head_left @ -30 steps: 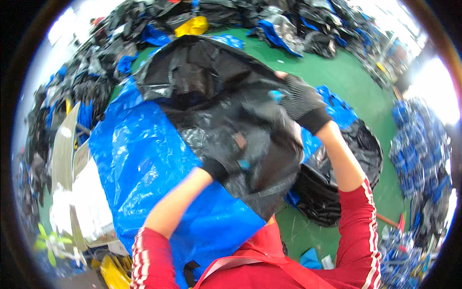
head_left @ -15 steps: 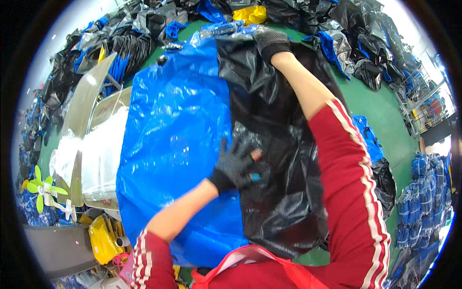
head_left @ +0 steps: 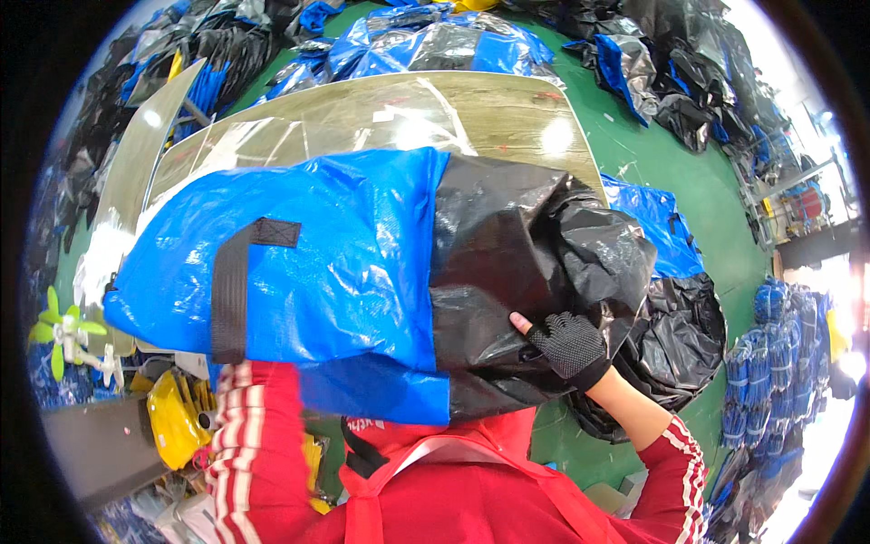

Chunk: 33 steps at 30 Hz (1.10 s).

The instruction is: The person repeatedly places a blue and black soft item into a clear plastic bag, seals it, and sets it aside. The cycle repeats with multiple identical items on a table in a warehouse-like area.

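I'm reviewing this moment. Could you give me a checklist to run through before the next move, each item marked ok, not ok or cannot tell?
1. Right hand on the sheeting: ok; it rests on the black part of the blue-and-black sheeting, gloved, thumb tip bare.
2. Right hand's grip firm: cannot tell; what its fingertips do is unclear.
3. Left hand in sight: not ok; the sheeting hides it, though the left sleeve shows.
4. Black strap visible: ok; it shows on the blue part.
5. Black part smooth: not ok; it is crumpled toward its right end.
6. Sheeting apart from the bundle at right: cannot tell; they overlap in this view.
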{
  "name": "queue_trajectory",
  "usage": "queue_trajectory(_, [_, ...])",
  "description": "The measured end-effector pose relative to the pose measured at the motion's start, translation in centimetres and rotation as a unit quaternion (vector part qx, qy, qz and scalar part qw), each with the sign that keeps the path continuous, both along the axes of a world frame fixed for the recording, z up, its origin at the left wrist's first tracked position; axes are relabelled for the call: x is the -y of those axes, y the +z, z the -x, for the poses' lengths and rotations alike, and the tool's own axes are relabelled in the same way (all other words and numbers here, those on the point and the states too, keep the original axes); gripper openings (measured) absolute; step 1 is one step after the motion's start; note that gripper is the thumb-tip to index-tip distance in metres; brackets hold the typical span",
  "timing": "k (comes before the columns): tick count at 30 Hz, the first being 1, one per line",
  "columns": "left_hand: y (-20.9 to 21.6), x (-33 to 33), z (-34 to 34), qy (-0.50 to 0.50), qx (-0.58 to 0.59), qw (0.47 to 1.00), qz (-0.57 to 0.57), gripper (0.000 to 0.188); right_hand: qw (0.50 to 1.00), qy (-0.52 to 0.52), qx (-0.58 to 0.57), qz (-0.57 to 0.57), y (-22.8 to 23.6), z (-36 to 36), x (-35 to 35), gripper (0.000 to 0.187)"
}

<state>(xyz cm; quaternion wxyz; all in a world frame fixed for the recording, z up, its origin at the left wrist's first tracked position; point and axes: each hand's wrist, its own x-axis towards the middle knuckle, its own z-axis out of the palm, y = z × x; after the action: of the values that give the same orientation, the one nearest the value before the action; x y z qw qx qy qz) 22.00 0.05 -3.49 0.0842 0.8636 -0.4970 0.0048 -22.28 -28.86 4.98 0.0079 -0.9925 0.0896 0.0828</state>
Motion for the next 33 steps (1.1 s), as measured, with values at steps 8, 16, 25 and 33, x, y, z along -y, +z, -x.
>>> queue_trajectory(8, [-0.7, -12.5, -1.8, 0.143, -0.07, 0.986, -0.047, 0.052, 0.978, 0.133, 0.149, 0.062, 2.0, 1.4, 0.1, 0.041])
queue_trajectory(16, [18.1, -13.7, -10.3, 0.251, -0.125, 0.959, 0.044, 0.045, 0.995, 0.063, 0.072, 0.04, -1.4, 2.4, -1.7, 0.027])
queue_trajectory(25, [6.6, 5.7, 11.1, -0.284, 0.077, 0.948, -0.122, 0.087, 0.982, -0.028, 0.18, -0.045, 8.6, -6.2, 1.7, 0.033])
queue_trajectory(33, [10.9, 10.4, 14.3, -0.079, -0.186, 0.969, -0.139, 0.05, 0.946, -0.205, 0.252, 0.023, -3.4, 1.2, 7.3, 0.076])
